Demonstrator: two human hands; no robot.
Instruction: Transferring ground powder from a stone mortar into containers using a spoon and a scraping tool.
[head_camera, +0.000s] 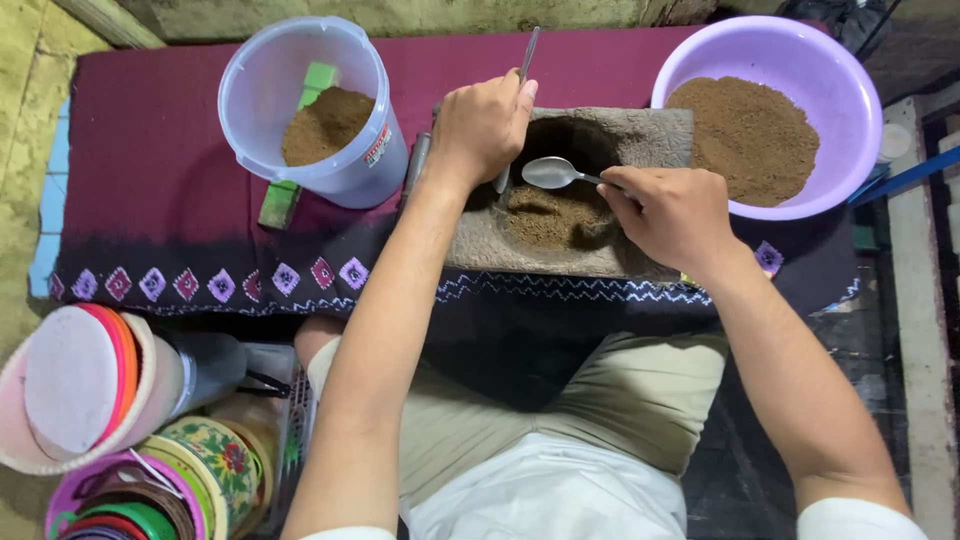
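Observation:
My left hand (483, 125) is closed around a thin metal tool (527, 58) whose handle sticks up toward the far side. Its lower end reaches into the hollow of a grey stone mortar (655, 128). My right hand (672, 212) grips a metal spoon (552, 172), bowl pointing left, held just over the brown powder (545, 215) lying in the mortar's hollow. The spoon's bowl looks empty. Both hands sit close together above the mortar.
A purple basin (812, 55) of brown powder stands at the right. A clear plastic tub (352, 170) with some powder stands at the left, beside a green block (280, 203). All rest on a maroon patterned cloth (150, 150). Colourful lids and containers (120, 420) lie lower left.

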